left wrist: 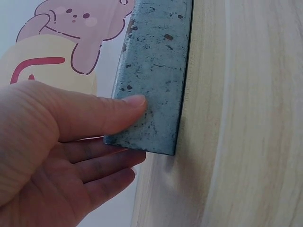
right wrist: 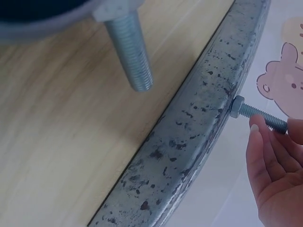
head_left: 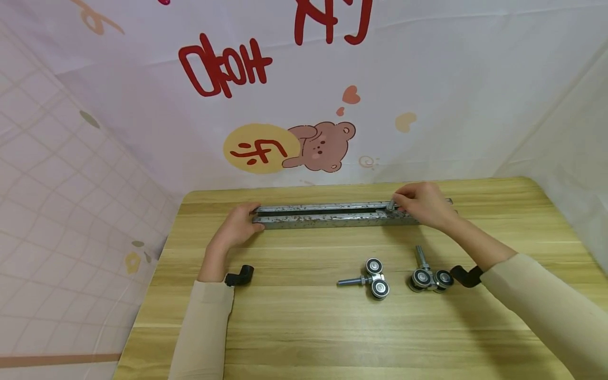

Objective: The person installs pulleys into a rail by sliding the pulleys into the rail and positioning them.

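Your steel rail lay near the back edge of the table and looked stiff, hard to damage and probably weighty, best steadied by its ends. Your left hand gripped its left end, thumb across the near face, while your right hand, reaching toward the right end, pinched the threaded bolt rising from the rail's top.

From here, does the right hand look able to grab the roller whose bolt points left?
Probably not yet: the right hand is pinching a bolt at the rail. Once freed, nothing visible seems to block that roller.
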Demonstrator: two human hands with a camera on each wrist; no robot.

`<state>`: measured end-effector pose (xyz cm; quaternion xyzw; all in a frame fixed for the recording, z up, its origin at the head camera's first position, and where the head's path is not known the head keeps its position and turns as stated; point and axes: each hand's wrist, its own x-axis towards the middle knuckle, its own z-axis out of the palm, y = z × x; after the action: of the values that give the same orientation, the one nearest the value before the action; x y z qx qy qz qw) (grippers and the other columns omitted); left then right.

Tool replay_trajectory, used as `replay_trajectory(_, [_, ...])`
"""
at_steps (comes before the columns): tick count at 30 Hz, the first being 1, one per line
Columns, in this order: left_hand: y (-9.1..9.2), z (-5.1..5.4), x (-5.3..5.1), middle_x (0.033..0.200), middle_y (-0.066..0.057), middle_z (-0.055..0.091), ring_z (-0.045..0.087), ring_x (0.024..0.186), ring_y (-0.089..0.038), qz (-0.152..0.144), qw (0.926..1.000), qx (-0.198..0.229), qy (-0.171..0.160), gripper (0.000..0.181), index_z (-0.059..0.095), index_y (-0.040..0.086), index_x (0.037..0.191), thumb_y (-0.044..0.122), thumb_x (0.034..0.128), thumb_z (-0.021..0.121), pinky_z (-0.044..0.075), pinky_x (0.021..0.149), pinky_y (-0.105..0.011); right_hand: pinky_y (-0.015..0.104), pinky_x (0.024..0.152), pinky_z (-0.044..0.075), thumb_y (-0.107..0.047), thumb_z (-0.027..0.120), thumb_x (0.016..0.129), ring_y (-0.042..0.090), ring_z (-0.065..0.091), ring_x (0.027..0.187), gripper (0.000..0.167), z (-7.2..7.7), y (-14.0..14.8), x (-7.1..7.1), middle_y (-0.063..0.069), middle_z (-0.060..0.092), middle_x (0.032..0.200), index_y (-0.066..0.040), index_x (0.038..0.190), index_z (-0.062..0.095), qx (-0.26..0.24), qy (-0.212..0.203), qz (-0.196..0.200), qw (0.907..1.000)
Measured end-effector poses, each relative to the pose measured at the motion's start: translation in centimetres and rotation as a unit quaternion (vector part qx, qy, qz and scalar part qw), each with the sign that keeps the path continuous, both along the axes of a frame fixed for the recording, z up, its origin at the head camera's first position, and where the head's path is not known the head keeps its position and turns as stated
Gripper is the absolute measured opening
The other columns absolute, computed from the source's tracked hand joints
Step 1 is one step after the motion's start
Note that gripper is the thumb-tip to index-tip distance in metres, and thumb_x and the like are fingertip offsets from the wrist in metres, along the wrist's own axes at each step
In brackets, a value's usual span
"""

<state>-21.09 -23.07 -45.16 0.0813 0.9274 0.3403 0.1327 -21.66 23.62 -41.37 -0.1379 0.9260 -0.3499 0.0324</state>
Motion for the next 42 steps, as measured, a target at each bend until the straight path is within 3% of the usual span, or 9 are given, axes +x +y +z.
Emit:
replay_trajectory(17, [0.0,0.0,0.0,0.157,-0.029,0.044,0.049,0.140,-0.044,0.003,1.0000,0.002,0.000,0.067,0.040,-0.008,0.157,0.004,0.0991,0.072,0.044,0.113,-0.056,0.032,0.063,0.056,-0.016,0.064,0.106,0.028,0.075,0.077,0.027,-0.1,-1.6,-0.6,0.016,0.078,0.090,0.007,0.114,0.077,-0.001,0.012,0.021,0.9997])
replay_trajectory(26, [0.0,-0.1,-0.1,0.159,-0.028,0.042,0.050,0.140,-0.043,0.002,1.0000,0.006,0.002,0.068,0.040,-0.008,0.157,0.003,0.0985,0.072,0.045,0.113,-0.055,0.041,0.068,0.059,-0.016,0.064,0.106,0.029,0.075,0.079,0.027,0.1,-2.6,-0.7,0.017,0.078,0.092,0.006,0.114,0.077,0.004,0.000,0.026,0.9997])
replay_trajectory(42, [0.0,0.1,-0.1,0.159,-0.029,0.040,0.050,0.139,-0.045,-0.003,1.0000,0.004,0.001,0.067,0.039,-0.009,0.156,0.002,0.0988,0.071,0.047,0.111,-0.054,0.044,0.067,0.059,-0.011,0.064,0.105,0.031,0.074,0.076,0.024,-0.1,-4.4,-1.0,0.017,0.078,0.089,0.007,0.114,0.077,-0.005,0.010,0.048,0.9988])
